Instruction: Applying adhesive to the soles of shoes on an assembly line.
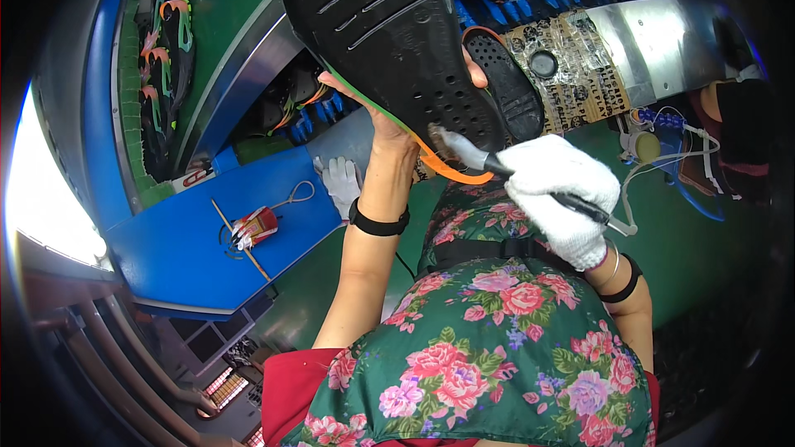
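Note:
My bare left hand (387, 126) holds up a large black shoe sole (381, 25), its face with raised lines and small round holes turned toward me. A green and orange edge shows along its near side. My right hand (567, 190), in a white knit glove, is closed around the black handle of a brush (465, 151). The brush tip lies at the holed end of the sole, touching it or very close. Just beyond my left fingertips is a smaller black holed piece with an orange rim (507, 87); whether my fingers touch it is hidden.
Cardboard (584, 66) under clear tape carries a round black cap (543, 64). Blue racks (530, 0) with shoes stand behind. On the left, a blue table (174, 252) bears a red container (255, 226) and a white glove (340, 185). Pale tubing (662, 161) hangs at right.

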A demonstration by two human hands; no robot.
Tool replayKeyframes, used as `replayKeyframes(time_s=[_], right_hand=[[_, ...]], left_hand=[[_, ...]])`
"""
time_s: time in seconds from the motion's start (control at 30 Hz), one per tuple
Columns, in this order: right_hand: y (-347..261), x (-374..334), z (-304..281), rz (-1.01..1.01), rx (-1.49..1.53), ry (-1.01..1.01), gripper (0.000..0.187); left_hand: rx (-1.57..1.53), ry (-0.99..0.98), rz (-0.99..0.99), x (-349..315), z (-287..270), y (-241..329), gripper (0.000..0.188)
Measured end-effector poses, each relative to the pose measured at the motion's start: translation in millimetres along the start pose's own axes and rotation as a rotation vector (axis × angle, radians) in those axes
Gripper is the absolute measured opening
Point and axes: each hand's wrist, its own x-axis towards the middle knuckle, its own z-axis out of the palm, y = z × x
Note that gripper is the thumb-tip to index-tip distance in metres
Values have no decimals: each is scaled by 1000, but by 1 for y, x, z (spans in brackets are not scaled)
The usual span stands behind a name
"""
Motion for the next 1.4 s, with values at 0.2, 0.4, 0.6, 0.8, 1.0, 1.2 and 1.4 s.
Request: replayKeyframes(time_s=[0.2,0.4,0.6,0.8,1.0,1.2,1.4], right_hand=[[-3,0,2,-82,-166,-139,19],[3,11,-9,-98,-17,-185,18],[13,5,-5,-268,-92,-452,28],[13,13,-6,-293,-106,-493,25],[18,24,-8,-345,-54,-585,26],[11,33,-18,-20,186,-599,12],[5,43,-34,114,-47,-95,15]], left_hand=[[30,141,-68,-3,0,5,107],[-91,-34,-129,8,3,1,124],[-76,-64,-116,15,5,4,138],[14,-120,-346,-3,-12,4,123],[127,33,-661,-5,-18,9,108],[-200,165,-622,2,-15,8,99],[-341,221,-450,-32,-9,-21,52]])
